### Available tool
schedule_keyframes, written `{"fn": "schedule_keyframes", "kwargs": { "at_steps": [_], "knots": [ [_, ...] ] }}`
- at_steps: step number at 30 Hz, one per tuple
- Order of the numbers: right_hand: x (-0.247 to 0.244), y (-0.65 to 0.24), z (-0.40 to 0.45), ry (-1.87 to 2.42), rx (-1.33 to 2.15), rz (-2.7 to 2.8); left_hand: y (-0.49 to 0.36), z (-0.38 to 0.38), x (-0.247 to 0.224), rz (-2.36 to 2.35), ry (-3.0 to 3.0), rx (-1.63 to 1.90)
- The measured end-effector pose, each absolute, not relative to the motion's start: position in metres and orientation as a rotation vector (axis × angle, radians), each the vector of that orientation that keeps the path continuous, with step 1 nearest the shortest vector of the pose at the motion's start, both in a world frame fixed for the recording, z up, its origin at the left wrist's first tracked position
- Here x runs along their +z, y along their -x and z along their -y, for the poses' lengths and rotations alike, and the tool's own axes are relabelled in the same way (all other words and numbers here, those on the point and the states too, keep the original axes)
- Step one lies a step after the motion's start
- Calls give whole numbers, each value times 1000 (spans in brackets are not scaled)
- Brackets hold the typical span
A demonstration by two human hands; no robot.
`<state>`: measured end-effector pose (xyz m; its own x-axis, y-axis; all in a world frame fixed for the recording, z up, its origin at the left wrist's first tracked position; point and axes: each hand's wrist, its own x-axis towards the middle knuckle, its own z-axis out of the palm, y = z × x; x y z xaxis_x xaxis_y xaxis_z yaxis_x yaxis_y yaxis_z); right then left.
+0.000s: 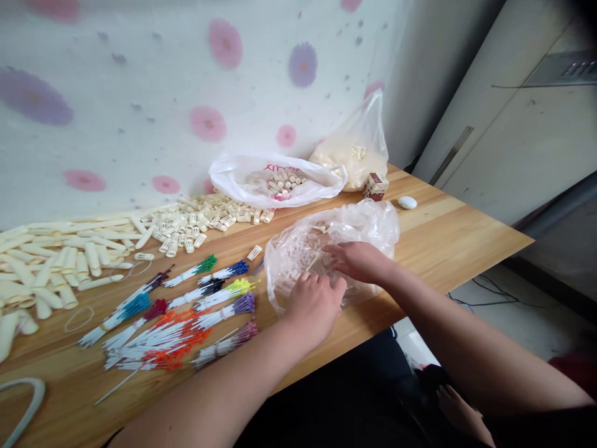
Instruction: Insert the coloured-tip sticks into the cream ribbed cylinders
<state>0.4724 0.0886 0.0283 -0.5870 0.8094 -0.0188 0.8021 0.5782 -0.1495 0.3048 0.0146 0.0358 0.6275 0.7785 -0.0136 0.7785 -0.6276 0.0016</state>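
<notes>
A clear plastic bag (368, 221) lies open on the wooden table, with many small translucent pieces (298, 249) inside. My left hand (314, 305) is at the bag's near side, fingers curled; a thin cream stick (313, 260) shows just beyond its fingertips, and whether the fingers hold it cannot be made out. Over the right part of the bag is my right hand (359, 261), its fingers reaching left above the pieces and slightly apart, with nothing visible in them. Left of the bag lie bundles of white sticks with coloured tips (180, 336).
Cream tubes (69, 261) and slotted cream pieces (200, 218) are heaped along the wall. Behind stand a white bag (233, 180) of small parts and a fuller bag (345, 155). A small brown box (375, 186) and white oval object (407, 202) sit near the table's right side.
</notes>
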Motion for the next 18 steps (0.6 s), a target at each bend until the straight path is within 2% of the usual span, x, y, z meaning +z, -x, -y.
{"fn": "schedule_keyframes", "kwargs": {
  "at_steps": [5,8,13,18],
  "knots": [
    [38,-503,-77,1156,338,2955,-306,-7,23,-1331,-2947,150],
    [35,-503,-74,1134,129,2963,-301,-1,22,-1306,-2994,263],
    [53,-488,-79,1117,-172,2665,-284,-5,30,-1458,-2853,352],
    [63,-505,-77,1066,7,2748,-272,-10,27,-1493,-2592,269]
  ]
}}
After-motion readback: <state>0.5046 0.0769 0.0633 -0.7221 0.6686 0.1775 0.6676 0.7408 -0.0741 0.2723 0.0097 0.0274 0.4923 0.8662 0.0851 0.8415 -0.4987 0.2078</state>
